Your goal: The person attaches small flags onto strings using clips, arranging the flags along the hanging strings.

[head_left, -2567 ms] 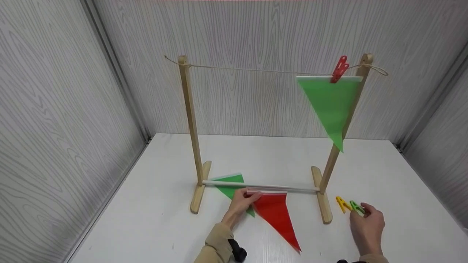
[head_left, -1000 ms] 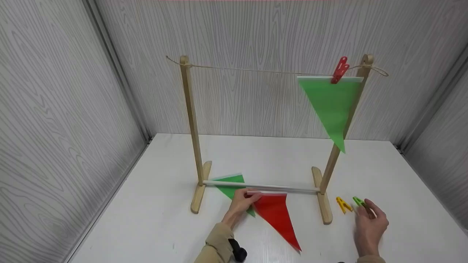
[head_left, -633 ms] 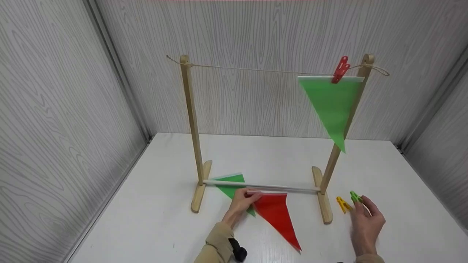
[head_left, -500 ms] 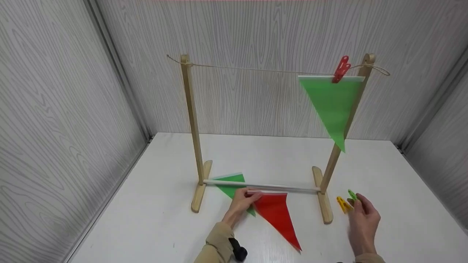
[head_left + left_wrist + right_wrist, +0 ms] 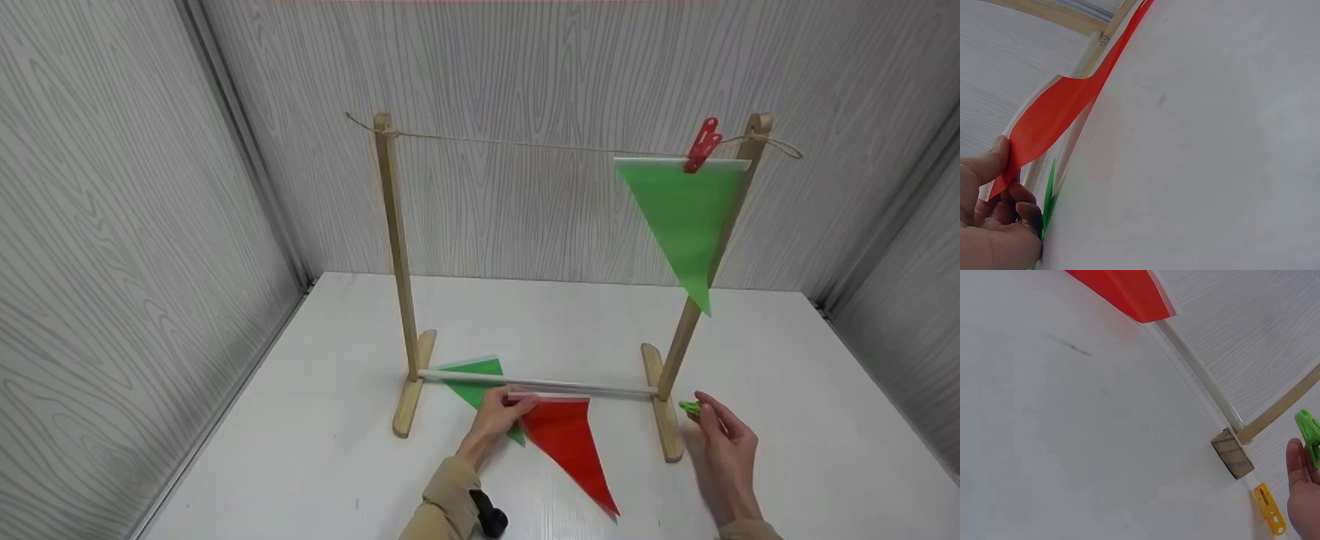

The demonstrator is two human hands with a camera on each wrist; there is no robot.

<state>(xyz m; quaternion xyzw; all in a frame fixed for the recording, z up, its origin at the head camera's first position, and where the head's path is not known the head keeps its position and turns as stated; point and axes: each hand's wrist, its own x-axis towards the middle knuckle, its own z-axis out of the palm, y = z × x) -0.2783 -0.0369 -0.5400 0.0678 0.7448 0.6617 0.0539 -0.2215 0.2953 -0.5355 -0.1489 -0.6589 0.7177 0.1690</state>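
My left hand (image 5: pixel 489 421) pinches the white-edged top of a red triangular pennant (image 5: pixel 571 444) between thumb and fingers; in the left wrist view the pennant bends up off the table. Beneath that hand lies a green pennant (image 5: pixel 472 371), partly covered. My right hand (image 5: pixel 729 454) holds a green clothespin (image 5: pixel 688 409) at its fingertips, beside the rack's right foot. A yellow clothespin (image 5: pixel 1269 509) lies on the table below the right hand in the right wrist view; the hand hides it in the head view.
A wooden rack with a left post (image 5: pixel 396 247), a right post (image 5: pixel 679 341) and a white bottom bar (image 5: pixel 585 387) stands ahead. From its string (image 5: pixel 517 144) a green pennant (image 5: pixel 679 217) hangs by a red clothespin (image 5: pixel 703 146). Grey wood-grain panels surround the white table (image 5: pixel 300 420).
My right hand has picked up the green clothespin, turned it in its fingers and moved left with it, past the yellow one. The left hand stays on the red pennant.
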